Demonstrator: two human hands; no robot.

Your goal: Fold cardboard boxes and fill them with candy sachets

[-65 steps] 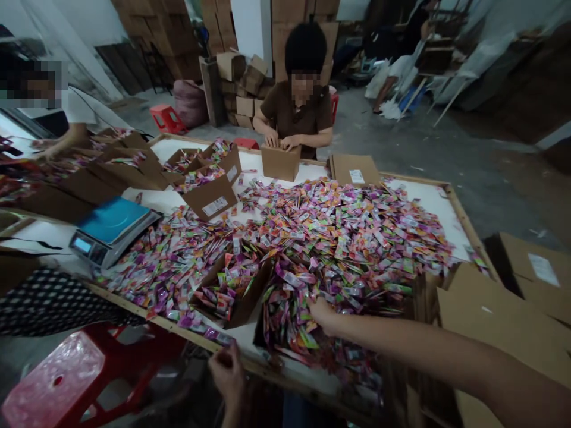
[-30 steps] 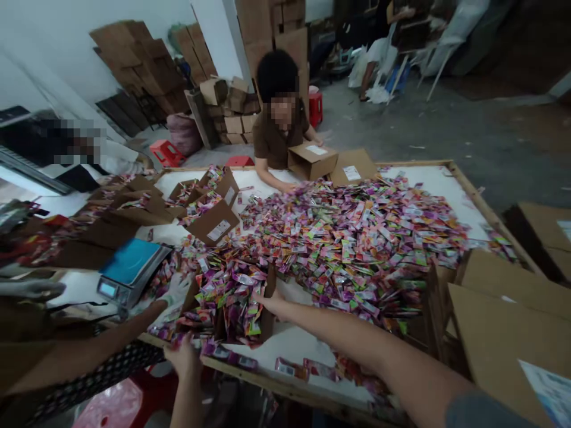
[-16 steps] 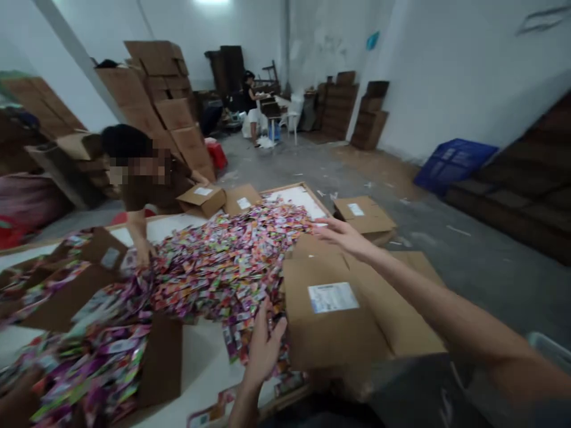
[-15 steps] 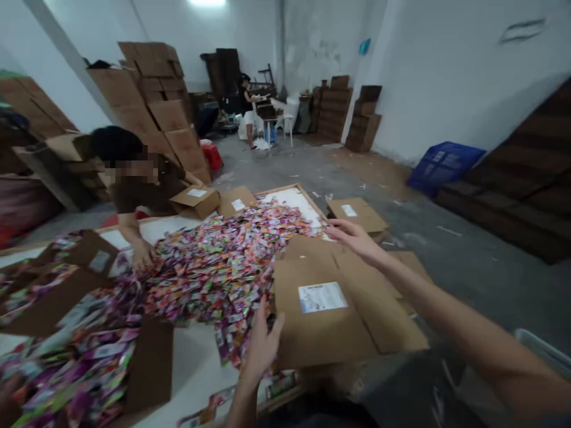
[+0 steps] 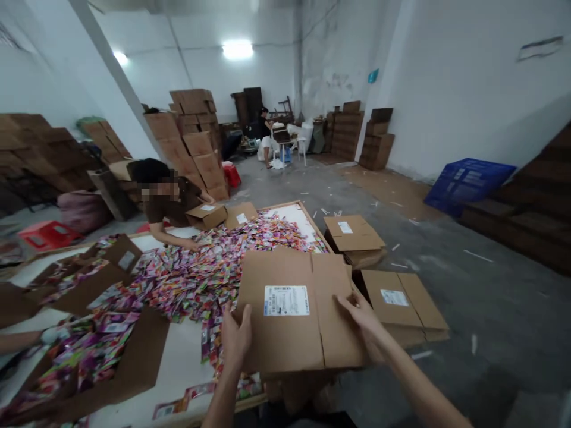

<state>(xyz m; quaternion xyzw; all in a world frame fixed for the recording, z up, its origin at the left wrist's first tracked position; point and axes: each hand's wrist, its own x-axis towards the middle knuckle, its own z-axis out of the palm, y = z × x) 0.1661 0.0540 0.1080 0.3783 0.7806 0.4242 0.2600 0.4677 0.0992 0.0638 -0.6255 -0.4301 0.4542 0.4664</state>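
Between my two hands is a cardboard box (image 5: 285, 342), folded flat or nearly so, with a white shipping label (image 5: 288, 301) on its top face. My left hand (image 5: 236, 337) grips its left edge, thumb on top. Around the right edge closes my right hand (image 5: 364, 326), thumb on the upper face and fingers partly hidden underneath. The box overlaps the near right corner of a table heaped with small colourful sachets (image 5: 209, 261). Close by on the right are more flattened boxes (image 5: 414, 318) with labels.
Another stack of flat boxes (image 5: 354, 238) stands beyond. Across the table (image 5: 181, 356), a person (image 5: 173, 205) reaches into the sachets. Open cartons (image 5: 143, 356) of sachets stand left, where another person's gloved hand (image 5: 56, 334) shows. A blue crate (image 5: 468, 181) lies on the floor.
My right hand has come down and back onto the box's right edge. The box has shifted left, uncovering the flat boxes beside it. My left hand now holds its left edge.
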